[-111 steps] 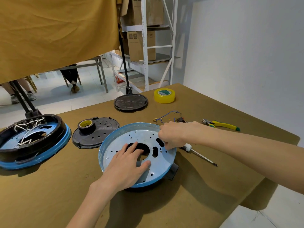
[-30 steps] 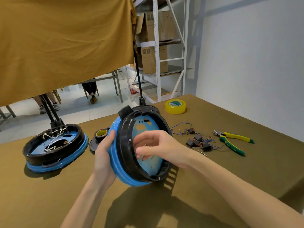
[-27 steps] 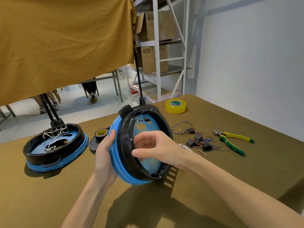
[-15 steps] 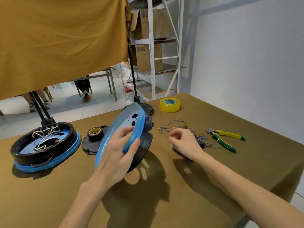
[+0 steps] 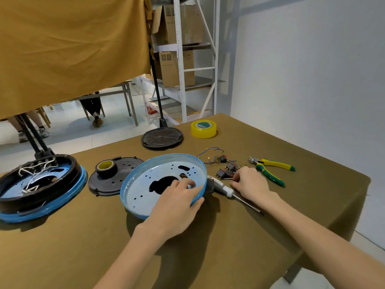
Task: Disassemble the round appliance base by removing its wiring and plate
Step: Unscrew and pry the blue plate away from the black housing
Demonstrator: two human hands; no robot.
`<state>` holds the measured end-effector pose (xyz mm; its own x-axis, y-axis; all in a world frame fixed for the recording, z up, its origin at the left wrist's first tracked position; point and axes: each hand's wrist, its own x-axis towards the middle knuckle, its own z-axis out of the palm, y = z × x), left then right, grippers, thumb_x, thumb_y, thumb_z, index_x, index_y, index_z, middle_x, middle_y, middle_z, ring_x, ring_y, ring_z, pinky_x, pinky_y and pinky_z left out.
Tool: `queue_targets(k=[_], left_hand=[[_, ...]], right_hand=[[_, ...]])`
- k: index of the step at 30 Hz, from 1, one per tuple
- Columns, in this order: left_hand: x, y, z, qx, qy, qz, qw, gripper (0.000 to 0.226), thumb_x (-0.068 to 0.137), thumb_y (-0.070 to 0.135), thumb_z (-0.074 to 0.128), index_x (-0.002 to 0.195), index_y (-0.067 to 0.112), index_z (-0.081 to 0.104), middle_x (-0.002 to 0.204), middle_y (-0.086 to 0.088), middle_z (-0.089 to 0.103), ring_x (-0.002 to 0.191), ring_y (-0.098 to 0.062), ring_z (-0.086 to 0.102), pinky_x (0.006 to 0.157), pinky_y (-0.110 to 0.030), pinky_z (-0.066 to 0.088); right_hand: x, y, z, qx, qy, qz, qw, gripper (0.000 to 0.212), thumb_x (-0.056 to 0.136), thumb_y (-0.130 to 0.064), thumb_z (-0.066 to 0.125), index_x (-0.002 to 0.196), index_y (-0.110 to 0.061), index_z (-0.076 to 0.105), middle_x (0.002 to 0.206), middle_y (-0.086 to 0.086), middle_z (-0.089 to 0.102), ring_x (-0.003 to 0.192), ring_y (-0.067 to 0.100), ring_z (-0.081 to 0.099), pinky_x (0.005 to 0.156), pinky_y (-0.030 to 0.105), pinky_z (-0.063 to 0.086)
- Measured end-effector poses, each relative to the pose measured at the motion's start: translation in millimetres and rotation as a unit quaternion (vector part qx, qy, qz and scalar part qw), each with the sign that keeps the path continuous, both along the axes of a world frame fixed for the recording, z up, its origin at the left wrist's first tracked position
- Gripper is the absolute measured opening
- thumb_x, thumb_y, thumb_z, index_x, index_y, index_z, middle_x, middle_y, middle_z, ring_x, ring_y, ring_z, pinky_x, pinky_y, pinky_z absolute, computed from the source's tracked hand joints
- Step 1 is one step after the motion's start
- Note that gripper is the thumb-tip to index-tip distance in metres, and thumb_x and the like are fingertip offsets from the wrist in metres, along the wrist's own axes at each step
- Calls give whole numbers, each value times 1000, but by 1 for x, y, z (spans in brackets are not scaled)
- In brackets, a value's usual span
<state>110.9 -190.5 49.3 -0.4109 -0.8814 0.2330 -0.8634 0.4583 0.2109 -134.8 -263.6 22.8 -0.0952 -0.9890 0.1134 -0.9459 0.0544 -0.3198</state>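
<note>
On base (image 5: pixel 145 190) rim: left hand (image 5: pixel 177 203) gripping.

Left hand (image 5: pixel 177 203): palm down, forearm reaching in from the near edge, fingers curled over the near-right rim of the blue round base (image 5: pixel 145 197), thumb outside the rim. Right hand (image 5: pixel 251 184): palm down, farther right, fingers curled, tips at the loose switches and wiring (image 5: pixel 226 171); grip not discernible.

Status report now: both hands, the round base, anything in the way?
Left hand grips rim of round base, plate side up on table. Right hand at loose wiring, grip unclear. Screwdriver lies between them.
</note>
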Motion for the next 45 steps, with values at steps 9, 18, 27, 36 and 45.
queue_targets(k=[9, 18, 27, 36, 45], left_hand=[[46, 2, -2, 95, 19, -31, 995, 86, 78, 67, 73, 153, 46, 37, 143, 22, 46, 127, -6, 43, 111, -32, 38], [65, 5, -15, 80, 65, -18, 994, 73, 79, 60, 78, 144, 44, 49, 134, 27, 46, 121, 2, 41, 104, -27, 47], [62, 8, -20, 40, 45, -33, 998, 47, 84, 51, 77, 129, 46, 63, 120, 26, 50, 109, -2, 45, 92, -23, 48], [60, 9, -20, 41, 37, -42, 998, 43, 88, 51, 74, 129, 51, 63, 116, 27, 46, 106, -1, 45, 86, -15, 41], [60, 11, -18, 49, 48, -45, 997, 38, 89, 52, 72, 127, 49, 66, 115, 28, 45, 105, -2, 48, 86, -16, 41]], right_hand=[[16, 16, 7, -84, -221, 83, 968, 3, 97, -19, 68, 100, -20, 68, 91, -5, 68, 78, 9, 60, 66, 16, 44], [79, 40, 51, -45, -322, 294, 899, 3, 87, -14, 80, 87, -13, 77, 75, -3, 75, 69, 8, 70, 65, 20, 54], [89, 28, 62, 117, -173, 393, 895, 9, 88, -26, 77, 84, -18, 74, 72, -6, 75, 69, 6, 72, 66, 23, 58], [85, 19, 63, 183, -176, 405, 878, 10, 89, -23, 77, 88, -14, 73, 80, 2, 77, 75, 14, 73, 73, 26, 59], [91, 16, 68, 210, -167, 422, 866, 12, 87, -23, 81, 84, -13, 74, 82, 0, 77, 76, 10, 72, 75, 30, 58]])
